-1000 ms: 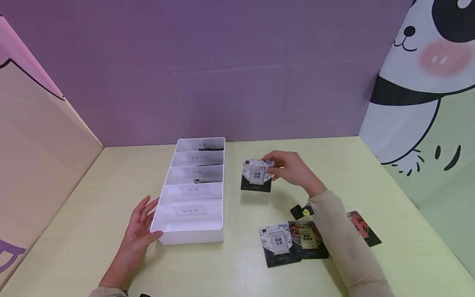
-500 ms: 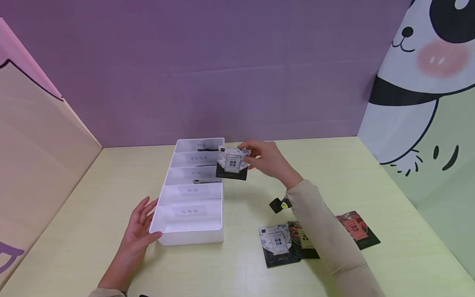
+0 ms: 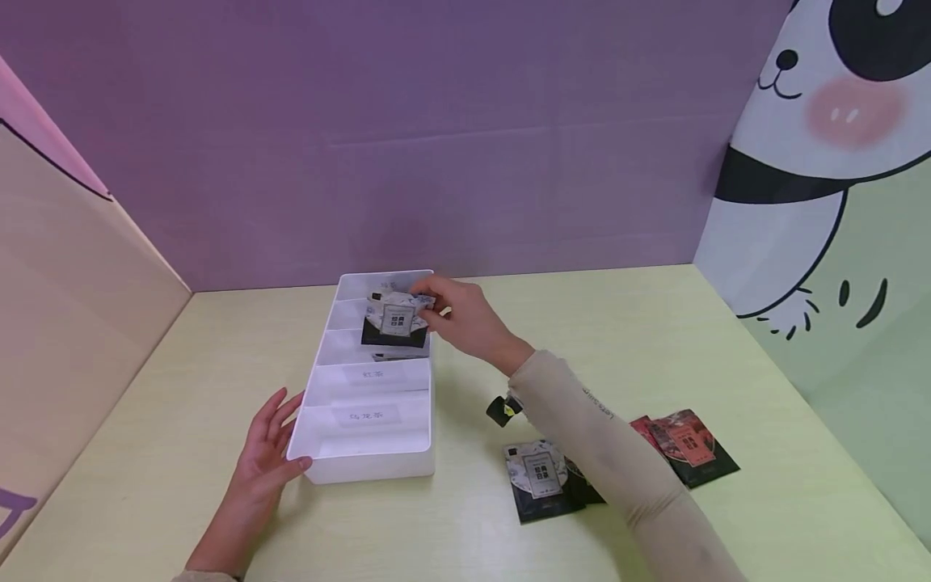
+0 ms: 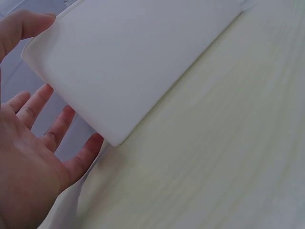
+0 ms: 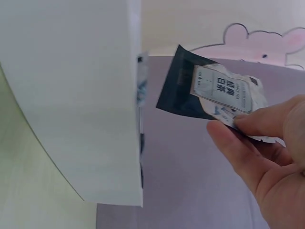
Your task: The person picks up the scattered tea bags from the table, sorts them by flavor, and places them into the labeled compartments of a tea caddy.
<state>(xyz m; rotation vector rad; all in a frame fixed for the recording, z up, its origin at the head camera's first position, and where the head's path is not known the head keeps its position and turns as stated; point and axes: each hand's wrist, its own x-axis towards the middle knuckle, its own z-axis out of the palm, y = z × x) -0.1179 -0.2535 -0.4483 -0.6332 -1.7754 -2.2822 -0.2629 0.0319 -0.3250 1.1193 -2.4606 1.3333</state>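
Observation:
In the head view, the white divided box (image 3: 369, 468) stands left of centre, with handwritten labels in its compartments. My left hand (image 3: 263, 461) holds its near left corner, thumb at the front and fingers along the left side; the left wrist view shows the fingertips touching the box edge. My right hand (image 3: 469, 322) pinches a white-and-black tea sachet (image 3: 396, 321) by its right edge between thumb and fingers. The sachet hangs upright over the far half of the box, hiding part of the middle compartments. The edge of another sachet (image 3: 393, 357) shows in the compartment below it.
A white-and-black sachet (image 3: 538, 481) lies front right, overlapping a dark one (image 3: 584, 487) partly under the right sleeve. Red-and-black sachets (image 3: 691, 449) lie further right. A small black item (image 3: 500, 411) shows beside the sleeve. A purple wall (image 3: 451, 162) rises behind the table.
My right hand has carried the sachet leftward from beside the box to above its compartments. More of the red sachets has come into sight. The left hand stays at the box corner.

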